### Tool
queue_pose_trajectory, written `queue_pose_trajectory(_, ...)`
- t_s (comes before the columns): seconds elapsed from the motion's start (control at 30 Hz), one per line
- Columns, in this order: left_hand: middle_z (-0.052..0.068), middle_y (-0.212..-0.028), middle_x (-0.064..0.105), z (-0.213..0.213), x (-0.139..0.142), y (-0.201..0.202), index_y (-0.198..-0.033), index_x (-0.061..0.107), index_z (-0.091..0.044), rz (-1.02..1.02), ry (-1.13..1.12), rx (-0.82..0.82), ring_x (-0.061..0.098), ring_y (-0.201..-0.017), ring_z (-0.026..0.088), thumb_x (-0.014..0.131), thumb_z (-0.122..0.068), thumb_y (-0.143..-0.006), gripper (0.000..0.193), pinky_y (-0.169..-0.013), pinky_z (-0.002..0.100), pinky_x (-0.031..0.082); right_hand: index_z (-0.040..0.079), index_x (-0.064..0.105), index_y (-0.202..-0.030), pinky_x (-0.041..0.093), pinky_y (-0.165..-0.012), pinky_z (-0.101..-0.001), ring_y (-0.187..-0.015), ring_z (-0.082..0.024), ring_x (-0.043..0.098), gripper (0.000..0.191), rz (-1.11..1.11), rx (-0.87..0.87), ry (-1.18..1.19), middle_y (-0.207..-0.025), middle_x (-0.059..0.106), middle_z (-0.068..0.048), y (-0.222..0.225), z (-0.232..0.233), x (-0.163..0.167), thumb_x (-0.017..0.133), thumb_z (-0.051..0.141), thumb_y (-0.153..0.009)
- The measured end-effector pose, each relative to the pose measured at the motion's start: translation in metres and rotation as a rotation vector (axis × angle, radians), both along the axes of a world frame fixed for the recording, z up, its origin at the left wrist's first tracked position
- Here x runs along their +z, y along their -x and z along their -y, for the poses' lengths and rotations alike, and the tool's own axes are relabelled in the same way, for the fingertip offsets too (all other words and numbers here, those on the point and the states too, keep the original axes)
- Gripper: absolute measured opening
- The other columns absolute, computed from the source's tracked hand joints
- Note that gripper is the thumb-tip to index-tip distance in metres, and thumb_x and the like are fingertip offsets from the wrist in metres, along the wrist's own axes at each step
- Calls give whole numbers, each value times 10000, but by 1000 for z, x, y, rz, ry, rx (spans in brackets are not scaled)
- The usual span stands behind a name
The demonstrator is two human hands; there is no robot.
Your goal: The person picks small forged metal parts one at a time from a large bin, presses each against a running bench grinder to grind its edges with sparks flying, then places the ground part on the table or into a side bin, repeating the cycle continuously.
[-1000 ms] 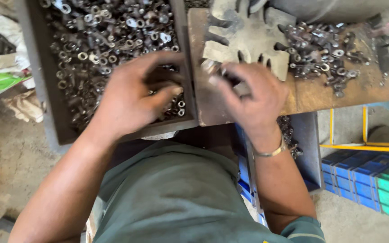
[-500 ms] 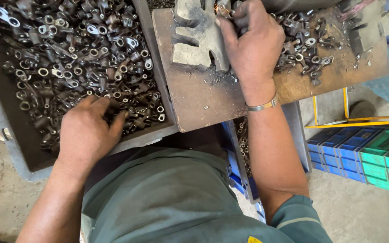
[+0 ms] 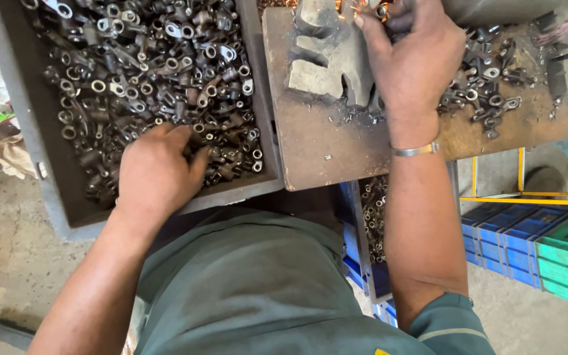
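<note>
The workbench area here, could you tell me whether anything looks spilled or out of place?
Nothing is clearly wrong. Small metal parts lie loose on the rusty plate beside the right hand, and tiny chips are scattered there. The left hand rests in the full tray.

Soft daylight falling evenly from above, small glints shining off the ringed metal parts (image 3: 146, 72) in the grey tray (image 3: 47, 177), faint shadows lying beneath them, picture staying sharp around the tray, edges bending slightly outward, no harsh glare.
</note>
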State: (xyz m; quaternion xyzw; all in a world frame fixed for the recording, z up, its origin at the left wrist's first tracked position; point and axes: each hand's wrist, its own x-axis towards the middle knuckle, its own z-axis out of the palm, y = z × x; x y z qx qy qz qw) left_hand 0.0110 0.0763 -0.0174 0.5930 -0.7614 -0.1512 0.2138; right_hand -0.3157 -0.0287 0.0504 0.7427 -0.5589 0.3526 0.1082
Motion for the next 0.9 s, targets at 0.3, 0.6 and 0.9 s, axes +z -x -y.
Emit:
queue_pose_trajectory(0.3,148,-901,636,25,-2,20,-985,701,-54,138,289,23,664,-853,358,772,-211,-806,248,-711,456,557,47,583,-1085,558,-783,-372,-876,-278,686,364,-113,262,302,-998,695,-113,-5,-34,5,915,-10,-946)
queue_pose_trajectory(0.6,166,-835,680,53,12,21,-888,685,-26,85,227,27,672,-748,336,721,-164,-893,143,-663,444,549,57,628,-1166,552,-953,-391,-1035,-291,675,347,52,-159,328,-1132,704,-104,18,-67,9,901,69,-952)
queue_pose_trajectory(0.9,48,-657,676,32,79,51,-980,784,-44,-739,-366,-17,604,-555,150,640,-227,-1004,234,-511,336,461,57,679,-1249,636,-917,-343,-1067,-244,759,557,252,455,-132,-1192,740,-103,-50,-106,3,931,366,-860)
